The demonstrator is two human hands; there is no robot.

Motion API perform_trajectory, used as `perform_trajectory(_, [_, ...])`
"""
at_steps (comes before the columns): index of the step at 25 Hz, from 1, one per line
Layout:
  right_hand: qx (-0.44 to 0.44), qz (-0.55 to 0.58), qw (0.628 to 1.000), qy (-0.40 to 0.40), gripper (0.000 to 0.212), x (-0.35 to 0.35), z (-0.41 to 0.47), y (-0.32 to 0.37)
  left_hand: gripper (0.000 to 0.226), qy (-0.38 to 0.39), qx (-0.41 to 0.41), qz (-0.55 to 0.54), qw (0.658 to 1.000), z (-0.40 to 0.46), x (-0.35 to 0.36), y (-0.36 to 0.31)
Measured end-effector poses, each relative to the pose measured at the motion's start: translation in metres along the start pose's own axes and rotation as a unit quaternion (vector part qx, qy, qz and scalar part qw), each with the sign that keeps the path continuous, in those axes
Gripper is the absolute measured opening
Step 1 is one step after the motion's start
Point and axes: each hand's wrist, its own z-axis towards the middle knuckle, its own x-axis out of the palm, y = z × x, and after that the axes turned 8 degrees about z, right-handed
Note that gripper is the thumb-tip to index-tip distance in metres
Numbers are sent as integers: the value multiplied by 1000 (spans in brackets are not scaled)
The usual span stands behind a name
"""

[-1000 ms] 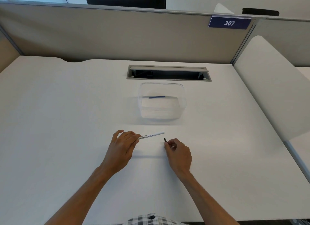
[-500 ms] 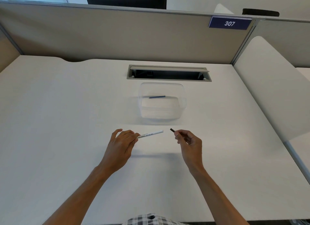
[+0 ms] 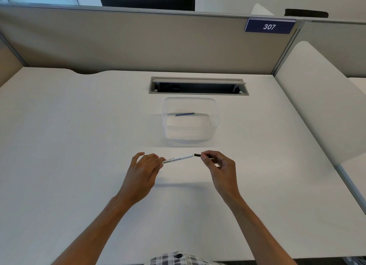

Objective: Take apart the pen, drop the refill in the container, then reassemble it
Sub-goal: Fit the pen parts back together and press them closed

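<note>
My left hand (image 3: 143, 169) pinches the left end of a white pen barrel (image 3: 179, 158) with small printed text, held level above the desk. My right hand (image 3: 220, 165) pinches a small dark pen piece (image 3: 198, 155) between thumb and forefinger; its tip sits right at the barrel's open right end. Beyond the hands stands a clear plastic container (image 3: 215, 122), and a thin blue refill (image 3: 184, 114) lies inside it near the far wall.
The white desk (image 3: 79, 146) ends at grey partition walls behind and at the right. A recessed cable slot (image 3: 198, 86) lies just behind the container. A blue sign reading 307 (image 3: 269, 26) hangs on the partition.
My right hand lifted the dark piece off the desk, swung it right, then brought it left to the barrel's open end. My left hand barely moved.
</note>
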Motion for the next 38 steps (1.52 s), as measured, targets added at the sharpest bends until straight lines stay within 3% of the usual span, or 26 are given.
perform_trajectory(31, [-6, -49, 997, 63, 11, -7, 9, 12, 24, -2, 9, -2, 1000, 7, -4, 1])
perform_trajectory(38, [-3, -49, 998, 46, 14, -5, 11, 10, 21, -6, 2, -15, 1000, 9, -6, -2])
